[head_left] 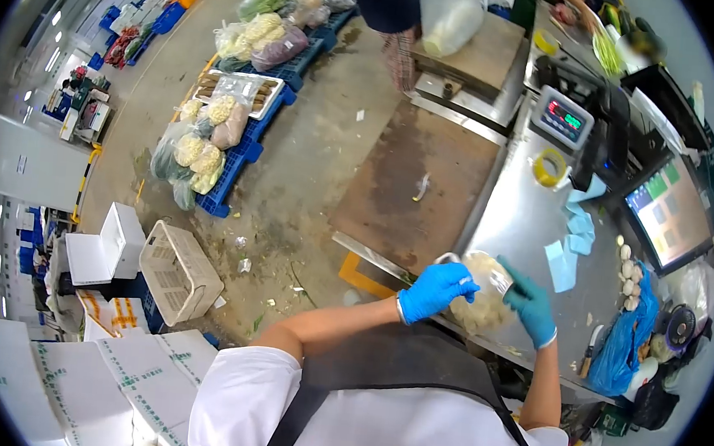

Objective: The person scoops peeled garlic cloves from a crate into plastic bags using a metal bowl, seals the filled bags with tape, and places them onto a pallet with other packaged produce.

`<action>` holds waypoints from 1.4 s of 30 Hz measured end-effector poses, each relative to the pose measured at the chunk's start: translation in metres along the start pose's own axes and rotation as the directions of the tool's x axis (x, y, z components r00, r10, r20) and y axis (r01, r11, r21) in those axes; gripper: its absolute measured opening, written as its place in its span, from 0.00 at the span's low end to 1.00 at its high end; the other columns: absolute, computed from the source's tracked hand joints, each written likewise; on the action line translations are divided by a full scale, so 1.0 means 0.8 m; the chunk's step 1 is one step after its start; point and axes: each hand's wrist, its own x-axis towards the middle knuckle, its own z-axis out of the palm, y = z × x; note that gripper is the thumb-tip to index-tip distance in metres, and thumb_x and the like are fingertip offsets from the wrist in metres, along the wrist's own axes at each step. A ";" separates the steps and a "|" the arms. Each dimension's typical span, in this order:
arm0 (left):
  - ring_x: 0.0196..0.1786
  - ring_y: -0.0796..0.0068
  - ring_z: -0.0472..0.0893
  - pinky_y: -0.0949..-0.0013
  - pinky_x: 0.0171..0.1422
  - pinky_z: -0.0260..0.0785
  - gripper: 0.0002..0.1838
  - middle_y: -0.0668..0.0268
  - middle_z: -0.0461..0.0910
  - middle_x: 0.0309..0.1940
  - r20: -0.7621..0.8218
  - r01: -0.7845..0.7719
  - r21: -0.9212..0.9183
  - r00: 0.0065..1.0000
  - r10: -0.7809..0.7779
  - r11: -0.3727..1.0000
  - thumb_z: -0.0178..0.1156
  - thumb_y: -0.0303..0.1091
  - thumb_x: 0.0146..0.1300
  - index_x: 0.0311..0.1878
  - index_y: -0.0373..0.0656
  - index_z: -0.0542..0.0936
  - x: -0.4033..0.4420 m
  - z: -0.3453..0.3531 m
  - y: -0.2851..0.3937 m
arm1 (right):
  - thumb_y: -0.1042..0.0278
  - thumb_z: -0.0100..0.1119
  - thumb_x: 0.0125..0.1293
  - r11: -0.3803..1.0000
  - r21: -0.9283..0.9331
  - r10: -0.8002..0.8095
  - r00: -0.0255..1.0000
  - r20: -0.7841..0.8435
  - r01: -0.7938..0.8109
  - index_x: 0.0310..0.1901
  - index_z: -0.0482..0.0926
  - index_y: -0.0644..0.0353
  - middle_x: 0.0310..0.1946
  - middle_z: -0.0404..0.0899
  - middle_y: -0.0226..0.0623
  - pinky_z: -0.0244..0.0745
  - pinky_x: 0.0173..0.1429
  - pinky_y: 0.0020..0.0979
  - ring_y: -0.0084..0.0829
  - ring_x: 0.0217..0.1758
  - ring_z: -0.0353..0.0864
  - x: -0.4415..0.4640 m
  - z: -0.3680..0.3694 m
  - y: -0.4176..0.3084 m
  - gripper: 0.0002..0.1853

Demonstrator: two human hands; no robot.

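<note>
A clear plastic bag (478, 310) with pale contents I cannot identify rests at the near edge of the steel counter, close to my apron. My left hand (438, 293), in a bright blue glove, is closed with its fingers pinched at the bag's left side. On the other side, my right hand (530, 307), in a teal glove, grips the bag between fingers and thumb near a shiny whitish patch. Part of the bag is hidden behind both gloves.
The steel counter (503, 226) carries a digital scale display (563, 118), yellow tape (549, 167), light-blue slips (562, 264), a knife (591, 350) and a monitor (670, 212). A brown platform (419, 186) lies ahead; bagged cauliflower (199, 157) sits on blue pallets. Another person stands beyond.
</note>
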 end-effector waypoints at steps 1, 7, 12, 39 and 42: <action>0.38 0.63 0.79 0.64 0.43 0.72 0.11 0.62 0.81 0.35 0.032 -0.003 -0.135 0.999 0.008 0.991 0.55 0.38 0.68 0.35 0.43 0.82 -0.020 -0.025 -0.005 | 0.67 0.63 0.61 0.997 0.039 0.064 0.994 0.088 -0.068 0.66 0.72 0.51 0.47 0.83 0.44 0.75 0.53 0.33 0.36 0.47 0.83 -0.009 0.036 -0.040 0.28; 0.53 0.58 0.78 0.64 0.56 0.70 0.14 0.58 0.77 0.53 0.182 -0.314 0.258 0.945 0.273 0.914 0.59 0.39 0.65 0.52 0.46 0.80 -0.131 -0.177 0.028 | 0.63 0.58 0.67 0.809 -0.197 -0.587 0.780 -0.216 0.554 0.41 0.83 0.60 0.34 0.84 0.41 0.77 0.41 0.32 0.33 0.37 0.84 0.074 0.282 -0.080 0.11; 0.56 0.63 0.77 0.63 0.62 0.71 0.20 0.60 0.76 0.57 -0.328 -0.089 0.182 0.933 0.146 0.979 0.60 0.32 0.64 0.60 0.47 0.76 -0.238 -0.339 0.006 | 0.60 0.56 0.71 0.995 0.098 -0.024 0.995 -0.094 0.033 0.36 0.83 0.62 0.20 0.79 0.32 0.70 0.25 0.29 0.24 0.19 0.76 0.155 0.407 -0.103 0.14; 0.39 0.76 0.81 0.73 0.43 0.72 0.15 0.64 0.83 0.42 -0.718 0.140 -0.696 -0.154 -0.679 0.704 0.58 0.36 0.67 0.51 0.37 0.82 -0.471 -0.841 -0.319 | 0.49 0.58 0.67 0.863 0.198 -0.459 0.885 -0.079 0.465 0.42 0.72 0.60 0.32 0.81 0.38 0.75 0.35 0.31 0.30 0.30 0.81 1.247 0.842 -0.861 0.19; 0.37 0.76 0.81 0.72 0.43 0.73 0.15 0.64 0.84 0.39 -0.705 0.341 -0.700 -0.193 -0.682 0.628 0.59 0.36 0.66 0.50 0.38 0.83 -0.481 -0.826 -0.351 | 0.56 0.58 0.67 0.650 0.524 -0.606 0.792 -0.081 0.550 0.57 0.65 0.60 0.42 0.80 0.39 0.74 0.42 0.31 0.33 0.37 0.81 1.313 0.859 -1.006 0.24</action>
